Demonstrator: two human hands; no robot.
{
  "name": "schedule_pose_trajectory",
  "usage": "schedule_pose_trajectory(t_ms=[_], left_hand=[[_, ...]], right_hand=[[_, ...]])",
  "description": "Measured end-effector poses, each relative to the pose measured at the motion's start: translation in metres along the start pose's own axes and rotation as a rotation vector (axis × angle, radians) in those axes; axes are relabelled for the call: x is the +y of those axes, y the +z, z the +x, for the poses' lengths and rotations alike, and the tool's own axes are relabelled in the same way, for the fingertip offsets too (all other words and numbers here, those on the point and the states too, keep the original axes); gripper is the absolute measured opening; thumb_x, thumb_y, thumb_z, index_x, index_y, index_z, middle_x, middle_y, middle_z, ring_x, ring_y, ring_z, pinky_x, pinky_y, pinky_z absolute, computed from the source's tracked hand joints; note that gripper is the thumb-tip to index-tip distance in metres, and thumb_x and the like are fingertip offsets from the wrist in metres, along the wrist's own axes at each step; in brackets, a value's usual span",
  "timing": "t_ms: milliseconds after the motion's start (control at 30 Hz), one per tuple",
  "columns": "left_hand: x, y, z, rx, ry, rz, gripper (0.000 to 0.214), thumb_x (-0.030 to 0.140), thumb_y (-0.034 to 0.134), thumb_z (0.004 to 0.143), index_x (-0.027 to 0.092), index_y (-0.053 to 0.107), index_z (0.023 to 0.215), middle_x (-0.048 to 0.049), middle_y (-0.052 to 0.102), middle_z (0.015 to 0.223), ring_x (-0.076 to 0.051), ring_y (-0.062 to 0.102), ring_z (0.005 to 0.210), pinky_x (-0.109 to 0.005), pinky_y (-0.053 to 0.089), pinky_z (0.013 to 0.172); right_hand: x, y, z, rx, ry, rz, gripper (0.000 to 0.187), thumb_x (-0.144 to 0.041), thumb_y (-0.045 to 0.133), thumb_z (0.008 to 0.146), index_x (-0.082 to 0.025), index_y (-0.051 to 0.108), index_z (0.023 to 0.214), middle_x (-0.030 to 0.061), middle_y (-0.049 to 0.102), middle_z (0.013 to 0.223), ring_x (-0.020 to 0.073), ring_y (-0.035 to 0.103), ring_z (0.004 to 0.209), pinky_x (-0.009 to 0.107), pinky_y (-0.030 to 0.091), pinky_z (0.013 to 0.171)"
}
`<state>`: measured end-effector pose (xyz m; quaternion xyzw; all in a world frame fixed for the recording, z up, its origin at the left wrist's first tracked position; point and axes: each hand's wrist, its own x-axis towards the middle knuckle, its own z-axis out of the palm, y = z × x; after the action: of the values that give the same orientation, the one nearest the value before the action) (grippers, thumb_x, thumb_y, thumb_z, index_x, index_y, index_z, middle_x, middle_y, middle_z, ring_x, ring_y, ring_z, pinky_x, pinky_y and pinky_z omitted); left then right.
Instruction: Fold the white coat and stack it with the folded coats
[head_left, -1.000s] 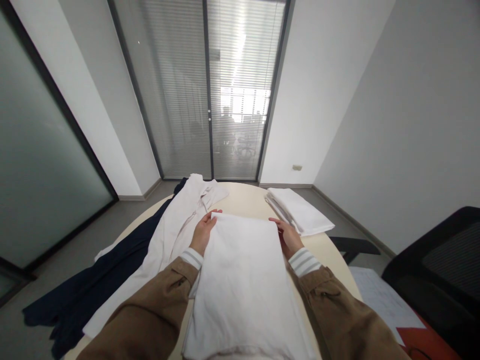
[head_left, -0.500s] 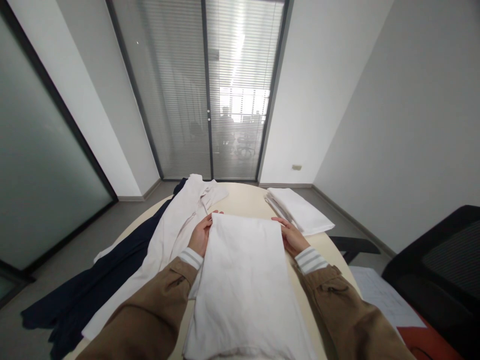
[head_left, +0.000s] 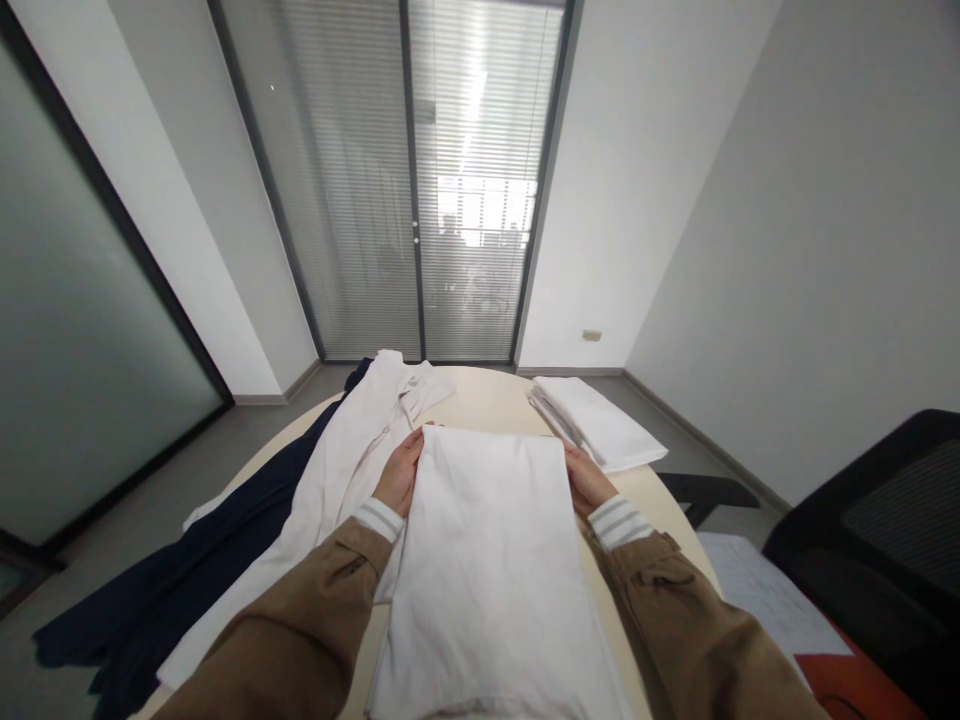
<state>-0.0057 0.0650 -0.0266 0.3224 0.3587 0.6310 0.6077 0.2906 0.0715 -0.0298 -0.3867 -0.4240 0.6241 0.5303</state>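
Observation:
A white garment point(head_left: 495, 560), folded into a long panel, lies before me, its near end running out at the bottom of the view. My left hand point(head_left: 400, 472) pinches its far left corner, with fingertips just showing past the edge. At the far right corner my right hand point(head_left: 587, 478) is closed on the edge, and most of its fingers are hidden behind the cloth. Left of it, a loose whitish garment point(head_left: 352, 450) is spread lengthwise, with a dark navy garment point(head_left: 217, 540) beside it. Which kind of clothing the held piece is, I cannot tell.
Folded white cloths point(head_left: 600, 420) lie stacked at the far right of the round cream table point(head_left: 487, 395). A black mesh chair point(head_left: 877, 540) stands at the right, near papers point(head_left: 765, 590) and something red point(head_left: 862, 685). Glass doors with blinds point(head_left: 420, 200) are beyond.
My right fingers have slipped from the top edge to behind the corner. The far edge looks slightly wider and straighter between my hands. The other clothes stay in place.

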Motion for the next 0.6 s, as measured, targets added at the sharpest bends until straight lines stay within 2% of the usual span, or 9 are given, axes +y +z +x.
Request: schedule_pose_trajectory(t_ms=[100, 233, 333, 467, 600], left_hand=[[0.0023, 0.0039, -0.0037, -0.022, -0.007, 0.049, 0.038, 0.041, 0.072, 0.081, 0.019, 0.069, 0.112, -0.0073, 0.077, 0.101, -0.028, 0.067, 0.108, -0.038, 0.051, 0.098], [0.0016, 0.0055, -0.0048, -0.049, -0.006, 0.016, 0.032, 0.04, 0.072, 0.082, 0.019, 0.071, 0.106, -0.0072, 0.077, 0.097, -0.029, 0.067, 0.108, -0.038, 0.052, 0.098], [-0.001, 0.002, -0.0015, 0.009, 0.003, 0.018, 0.024, 0.034, 0.074, 0.081, 0.019, 0.072, 0.099, -0.0067, 0.077, 0.093, -0.029, 0.067, 0.108, -0.037, 0.052, 0.097], [-0.0039, -0.0033, 0.0034, 0.097, 0.033, 0.079, 0.02, 0.029, 0.074, 0.08, 0.018, 0.071, 0.096, -0.007, 0.077, 0.092, -0.028, 0.068, 0.107, -0.036, 0.052, 0.095], [-0.0047, -0.001, 0.0034, 0.091, -0.002, -0.012, 0.023, 0.035, 0.067, 0.087, 0.016, 0.069, 0.099, -0.0075, 0.077, 0.092, -0.026, 0.07, 0.103, -0.035, 0.053, 0.094]], right_hand=[[-0.0004, -0.0001, 0.0002, 0.033, 0.008, 0.009, 0.041, -0.029, 0.084, 0.061, -0.022, 0.066, 0.098, 0.0021, 0.075, 0.08, 0.0262, 0.071, 0.082, 0.034, 0.055, 0.073], [0.0, -0.0001, 0.0006, 0.035, 0.016, 0.024, 0.04, -0.036, 0.081, 0.065, -0.021, 0.065, 0.099, 0.003, 0.075, 0.08, 0.0266, 0.07, 0.086, 0.034, 0.054, 0.076], [0.0011, 0.0008, 0.0008, 0.028, 0.025, 0.014, 0.04, -0.038, 0.078, 0.069, -0.019, 0.064, 0.102, 0.0037, 0.075, 0.081, 0.0267, 0.07, 0.089, 0.034, 0.054, 0.078], [0.0035, 0.0021, 0.0022, 0.067, -0.008, -0.009, 0.044, -0.037, 0.078, 0.068, -0.019, 0.065, 0.106, 0.004, 0.076, 0.087, 0.0278, 0.07, 0.092, 0.035, 0.055, 0.081], [0.0027, 0.004, 0.0028, 0.101, -0.007, -0.076, 0.041, -0.043, 0.071, 0.074, -0.022, 0.069, 0.109, 0.0056, 0.077, 0.091, 0.0297, 0.071, 0.095, 0.04, 0.057, 0.081]])
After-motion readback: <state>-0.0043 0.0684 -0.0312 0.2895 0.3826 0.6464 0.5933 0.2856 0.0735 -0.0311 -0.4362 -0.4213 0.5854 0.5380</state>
